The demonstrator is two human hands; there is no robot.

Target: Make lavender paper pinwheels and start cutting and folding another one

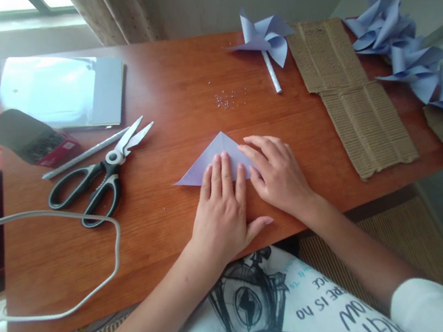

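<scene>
A light purple paper folded into a triangle lies flat on the wooden table, near its front edge. My left hand rests flat on the paper's lower middle, fingers together and pointing away from me. My right hand lies palm down over the paper's right part, its fingertips on the sloped edge. Neither hand grips anything; both press the paper down.
Black-handled scissors and a pencil-like stick lie to the left, beside a white cable. A stack of paper sits at the back left. A finished pinwheel, corrugated cardboard and several more pinwheels are on the right.
</scene>
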